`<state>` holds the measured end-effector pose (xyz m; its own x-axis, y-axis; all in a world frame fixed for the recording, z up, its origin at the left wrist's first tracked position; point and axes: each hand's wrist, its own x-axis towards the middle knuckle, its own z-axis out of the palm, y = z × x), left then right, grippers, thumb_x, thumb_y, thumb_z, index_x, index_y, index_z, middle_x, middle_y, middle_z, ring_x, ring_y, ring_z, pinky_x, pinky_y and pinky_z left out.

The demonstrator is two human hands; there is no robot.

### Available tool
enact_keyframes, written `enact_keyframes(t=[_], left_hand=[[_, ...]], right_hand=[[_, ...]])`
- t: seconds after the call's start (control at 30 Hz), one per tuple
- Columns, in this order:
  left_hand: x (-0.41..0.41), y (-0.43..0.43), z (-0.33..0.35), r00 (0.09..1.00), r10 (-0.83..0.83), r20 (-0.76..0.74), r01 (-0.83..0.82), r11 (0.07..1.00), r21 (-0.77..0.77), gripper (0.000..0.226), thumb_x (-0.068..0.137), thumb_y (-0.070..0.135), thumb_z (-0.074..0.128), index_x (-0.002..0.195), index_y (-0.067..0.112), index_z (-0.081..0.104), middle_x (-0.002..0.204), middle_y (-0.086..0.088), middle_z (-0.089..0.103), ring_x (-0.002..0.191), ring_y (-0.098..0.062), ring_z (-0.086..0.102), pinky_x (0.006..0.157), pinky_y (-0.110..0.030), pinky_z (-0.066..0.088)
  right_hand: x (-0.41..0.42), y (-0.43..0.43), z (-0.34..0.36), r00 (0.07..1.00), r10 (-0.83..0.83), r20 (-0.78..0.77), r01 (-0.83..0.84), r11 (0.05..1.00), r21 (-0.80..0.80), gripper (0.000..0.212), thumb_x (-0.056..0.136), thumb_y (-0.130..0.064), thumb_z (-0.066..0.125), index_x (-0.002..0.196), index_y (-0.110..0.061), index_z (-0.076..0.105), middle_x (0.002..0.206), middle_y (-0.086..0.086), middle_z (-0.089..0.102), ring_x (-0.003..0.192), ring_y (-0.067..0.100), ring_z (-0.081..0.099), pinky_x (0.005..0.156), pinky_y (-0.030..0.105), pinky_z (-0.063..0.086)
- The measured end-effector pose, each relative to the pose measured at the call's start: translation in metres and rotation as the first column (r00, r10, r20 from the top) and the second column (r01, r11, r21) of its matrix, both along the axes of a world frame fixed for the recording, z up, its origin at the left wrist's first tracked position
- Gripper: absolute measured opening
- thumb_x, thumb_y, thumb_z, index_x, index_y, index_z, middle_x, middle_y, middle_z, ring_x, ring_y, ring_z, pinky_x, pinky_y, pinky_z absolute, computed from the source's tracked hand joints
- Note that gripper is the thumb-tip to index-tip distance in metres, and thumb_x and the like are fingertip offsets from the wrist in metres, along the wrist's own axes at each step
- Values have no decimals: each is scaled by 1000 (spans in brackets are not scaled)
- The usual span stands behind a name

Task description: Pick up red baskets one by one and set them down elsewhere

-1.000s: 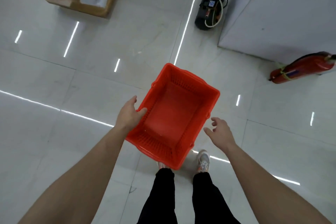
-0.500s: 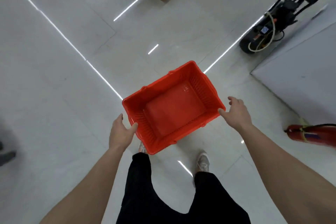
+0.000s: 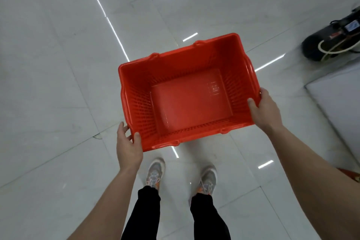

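The left hand [image 3: 128,147] and right hand [image 3: 266,110] each grip a near corner of the empty red shopping basket [image 3: 187,101], held above the tiled floor [image 3: 58,84]; carrying looks underway, needing 2 steady, level grips.

The floor [image 3: 58,84] is glossy pale tile with thin grey joints, mirroring strips of ceiling light. Two grey sneakers [image 3: 154,174] stand on it near the bottom middle. A black machine [image 3: 327,45] with a pale hose rests on it at the right edge.
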<state>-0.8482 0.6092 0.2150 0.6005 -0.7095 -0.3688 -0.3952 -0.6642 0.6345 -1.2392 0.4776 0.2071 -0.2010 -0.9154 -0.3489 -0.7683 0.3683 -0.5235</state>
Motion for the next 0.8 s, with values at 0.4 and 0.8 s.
enact_keyframes(t=[0.4,0.8], left_hand=[[3,-8,-23,962,-217,165,221,975,-4,65,102,13,39,154,43,15,135,5,52,120,-17,51,100,-40,45],[-110,-125,-16,801,-586,118,591,807,-3,63,100,15,37,153,47,21,141,5,54,124,-23,53,103,-45,44]], right_hand=[[-9,49,-31,988,-149,44,155,953,-262,23,98,-14,48,115,-11,64,92,-1,62,82,16,52,75,25,35],[-82,164,-28,745,-662,83,655,704,-274,21,99,-15,49,112,-11,65,91,-4,62,82,16,56,78,30,43]])
